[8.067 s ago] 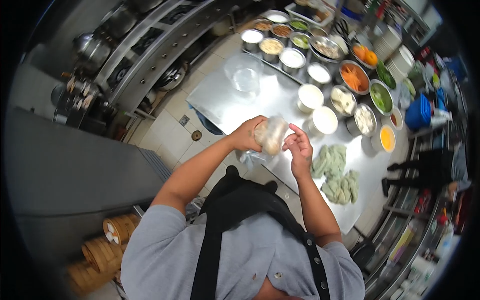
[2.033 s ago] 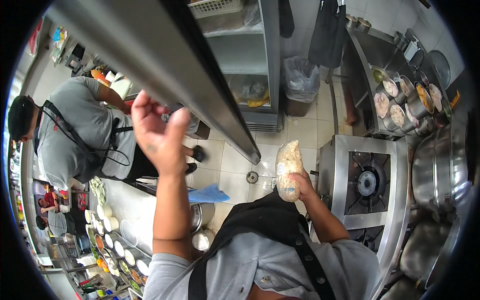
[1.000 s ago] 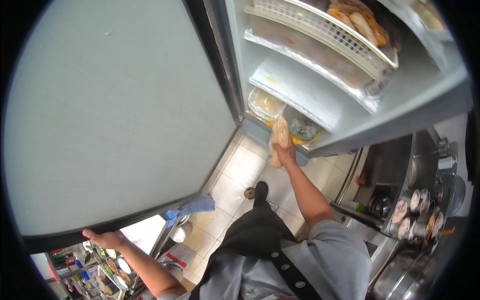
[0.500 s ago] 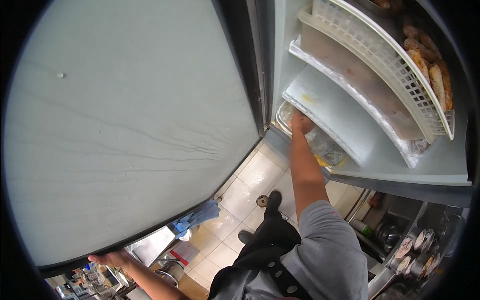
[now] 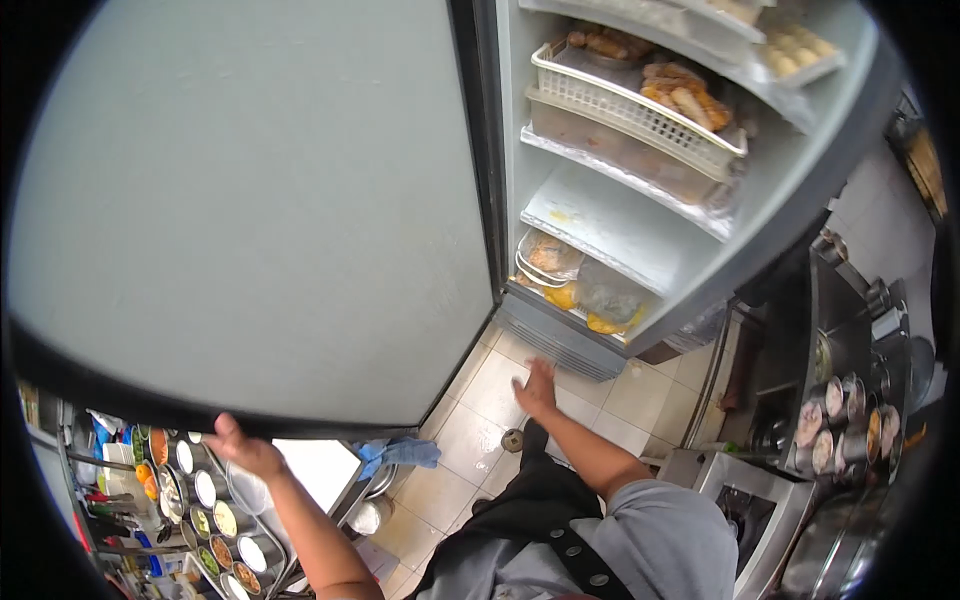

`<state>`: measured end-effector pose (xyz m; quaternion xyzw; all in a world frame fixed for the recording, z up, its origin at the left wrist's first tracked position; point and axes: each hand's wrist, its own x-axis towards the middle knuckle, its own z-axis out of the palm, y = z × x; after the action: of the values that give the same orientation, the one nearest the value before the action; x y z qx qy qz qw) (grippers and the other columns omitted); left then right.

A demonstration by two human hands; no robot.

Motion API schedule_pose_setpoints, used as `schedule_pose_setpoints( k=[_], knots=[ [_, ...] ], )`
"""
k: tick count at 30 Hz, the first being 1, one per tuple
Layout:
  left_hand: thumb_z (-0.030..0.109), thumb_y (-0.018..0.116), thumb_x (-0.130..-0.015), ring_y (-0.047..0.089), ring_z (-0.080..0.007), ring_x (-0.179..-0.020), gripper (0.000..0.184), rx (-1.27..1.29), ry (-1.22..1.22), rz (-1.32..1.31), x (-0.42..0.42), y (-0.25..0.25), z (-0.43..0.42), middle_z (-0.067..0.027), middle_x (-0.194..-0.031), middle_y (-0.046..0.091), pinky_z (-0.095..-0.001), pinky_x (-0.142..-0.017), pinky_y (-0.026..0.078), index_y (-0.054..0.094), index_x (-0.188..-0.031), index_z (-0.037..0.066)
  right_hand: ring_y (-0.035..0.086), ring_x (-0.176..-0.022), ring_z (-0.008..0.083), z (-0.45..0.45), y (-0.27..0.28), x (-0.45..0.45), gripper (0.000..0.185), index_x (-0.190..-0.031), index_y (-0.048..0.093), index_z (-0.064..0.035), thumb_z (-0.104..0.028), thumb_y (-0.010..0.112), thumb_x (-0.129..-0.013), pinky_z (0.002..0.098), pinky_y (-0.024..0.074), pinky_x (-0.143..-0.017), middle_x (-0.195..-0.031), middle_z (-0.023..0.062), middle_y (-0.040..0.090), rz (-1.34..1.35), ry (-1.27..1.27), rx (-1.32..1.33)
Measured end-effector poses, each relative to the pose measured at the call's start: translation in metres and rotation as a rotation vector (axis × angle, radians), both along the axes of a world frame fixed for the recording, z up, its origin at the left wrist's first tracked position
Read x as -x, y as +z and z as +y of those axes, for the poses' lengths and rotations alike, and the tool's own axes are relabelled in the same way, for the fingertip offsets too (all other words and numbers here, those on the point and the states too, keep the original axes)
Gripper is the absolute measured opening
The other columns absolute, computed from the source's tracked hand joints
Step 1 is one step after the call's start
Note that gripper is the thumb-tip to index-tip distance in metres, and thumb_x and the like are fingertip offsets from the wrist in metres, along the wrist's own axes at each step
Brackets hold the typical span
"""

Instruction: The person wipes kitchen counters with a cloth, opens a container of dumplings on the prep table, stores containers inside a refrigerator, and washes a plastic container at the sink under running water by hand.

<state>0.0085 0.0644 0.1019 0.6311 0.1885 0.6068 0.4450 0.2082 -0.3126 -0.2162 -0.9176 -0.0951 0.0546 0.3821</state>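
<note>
My left hand (image 5: 246, 448) is at the lower edge of the wide-open refrigerator door (image 5: 250, 220), fingers stretched out against the dark rim rather than wrapped round it. My right hand (image 5: 537, 387) hangs above the tiled floor in front of the refrigerator, fingers apart, with nothing in it. On the refrigerator's bottom level are a clear bag of food (image 5: 549, 254) in a white-rimmed container and another clear bag (image 5: 606, 291) with yellow parts. Over them is a white shelf (image 5: 610, 222) with a yellow stain.
A white plastic basket (image 5: 640, 112) with browned food sits on a translucent tub (image 5: 620, 145) higher up. Round containers of ingredients (image 5: 226, 518) stand at lower left, near a blue cloth (image 5: 398, 455). Metal cups (image 5: 833, 397) and a steel basin (image 5: 750, 505) are at right.
My right hand has come out of the refrigerator's bottom level, empty. The view has shifted back, showing more of the refrigerator and kitchen. My left hand stays at the door's edge.
</note>
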Motion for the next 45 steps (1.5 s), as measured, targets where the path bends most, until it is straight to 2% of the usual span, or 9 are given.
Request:
schedule_pose_setpoints(
  k=[2, 7, 13, 19, 23, 27, 38, 41, 45],
  knots=[
    [0.033, 0.061, -0.094, 0.048, -0.0222, -0.114, 0.056, -0.052, 0.186, 0.060, -0.002, 0.014, -0.035, -0.0137, -0.126, 0.052, -0.0368, -0.102, 0.038, 0.043, -0.131, -0.005, 0.041, -0.124, 0.0399, -0.004, 0.023, 0.073, 0.054, -0.125, 0.049, -0.0021, -0.022, 0.069, -0.080, 0.0451, 0.0367, -0.105, -0.130, 0.0223, 0.045, 0.083, 0.148, 0.005],
    [0.020, 0.077, -0.079, 0.053, -0.0238, -0.104, 0.064, -0.315, -0.256, 0.203, 0.039, 0.024, -0.120, -0.0121, -0.116, 0.054, -0.0349, -0.091, 0.042, 0.044, -0.131, 0.001, 0.042, -0.122, 0.0399, 0.001, 0.071, 0.178, 0.059, -0.129, 0.044, -0.0054, -0.028, 0.070, -0.081, 0.0448, 0.0370, -0.103, -0.128, 0.0210, 0.045, 0.153, 0.361, -0.045],
    [0.019, 0.076, -0.077, 0.058, -0.0276, -0.100, 0.058, -0.531, -0.922, 0.216, 0.083, 0.045, -0.187, -0.0148, -0.112, 0.060, -0.0378, -0.087, 0.046, 0.052, -0.126, 0.001, 0.041, -0.128, 0.0355, -0.012, 0.091, 0.216, 0.103, -0.142, 0.026, 0.0005, -0.036, 0.085, -0.066, 0.0421, 0.0354, -0.108, -0.139, 0.0216, 0.040, 0.118, 0.348, -0.297],
    [0.023, 0.074, -0.083, 0.058, -0.0219, -0.102, 0.046, -0.298, -1.138, 0.520, 0.076, -0.019, -0.143, -0.0115, -0.112, 0.060, -0.0337, -0.079, 0.050, 0.058, -0.123, 0.006, 0.043, -0.127, 0.0333, -0.111, 0.032, 0.157, 0.104, -0.145, 0.022, 0.0046, -0.041, 0.081, -0.073, 0.0407, 0.0359, -0.105, -0.141, 0.0226, 0.039, 0.066, -0.218, -0.354],
    [0.021, 0.073, -0.084, 0.062, -0.0222, -0.099, 0.040, -0.118, -0.860, 0.810, 0.066, -0.071, -0.082, -0.0121, -0.108, 0.061, -0.0333, -0.081, 0.051, 0.061, -0.117, 0.004, 0.043, -0.128, 0.0363, -0.137, 0.090, 0.116, 0.078, -0.140, 0.037, 0.0046, -0.036, 0.073, -0.083, 0.0430, 0.0347, -0.105, -0.139, 0.0234, 0.043, 0.025, -0.430, -0.253],
    [0.021, 0.072, -0.083, 0.066, -0.0238, -0.093, 0.034, -0.006, -0.627, 0.893, 0.049, -0.118, -0.030, -0.0136, -0.106, 0.064, -0.0330, -0.083, 0.053, 0.063, -0.109, 0.002, 0.051, -0.119, 0.0385, -0.224, 0.014, 0.039, 0.063, -0.127, 0.052, 0.0074, -0.039, 0.068, -0.087, 0.0435, 0.0387, -0.102, -0.132, 0.0248, 0.052, -0.136, -0.437, -0.084],
    [0.023, 0.073, -0.079, 0.065, -0.0320, -0.088, 0.030, 0.214, -0.047, 1.309, -0.002, -0.140, 0.001, -0.0154, -0.093, 0.067, -0.0379, -0.078, 0.052, 0.065, -0.100, 0.002, 0.057, -0.112, 0.0368, -0.213, 0.093, -0.077, 0.049, -0.126, 0.053, 0.0021, -0.032, 0.059, -0.093, 0.0434, 0.0435, -0.096, -0.122, 0.0243, 0.058, -0.189, -0.550, 0.255],
    [0.023, 0.073, -0.079, 0.065, -0.0326, -0.088, 0.030, 0.284, -0.024, 1.367, -0.024, -0.134, 0.006, -0.0158, -0.094, 0.066, -0.0386, -0.077, 0.052, 0.065, -0.099, 0.003, 0.058, -0.110, 0.0366, -0.186, 0.079, -0.102, 0.047, -0.126, 0.053, 0.0008, -0.032, 0.058, -0.093, 0.0435, 0.0447, -0.094, -0.120, 0.0240, 0.059, 0.093, -0.363, 0.474],
    [0.023, 0.072, -0.081, 0.065, -0.0320, -0.085, 0.028, 0.238, -0.009, 1.337, -0.061, -0.121, 0.033, -0.0146, -0.094, 0.065, -0.0385, -0.076, 0.052, 0.064, -0.100, 0.003, 0.060, -0.107, 0.0364, -0.099, 0.058, -0.161, 0.044, -0.126, 0.054, -0.0009, -0.031, 0.056, -0.094, 0.0436, 0.0463, -0.091, -0.116, 0.0237, 0.061, 0.545, 0.411, 0.692]
  ],
)
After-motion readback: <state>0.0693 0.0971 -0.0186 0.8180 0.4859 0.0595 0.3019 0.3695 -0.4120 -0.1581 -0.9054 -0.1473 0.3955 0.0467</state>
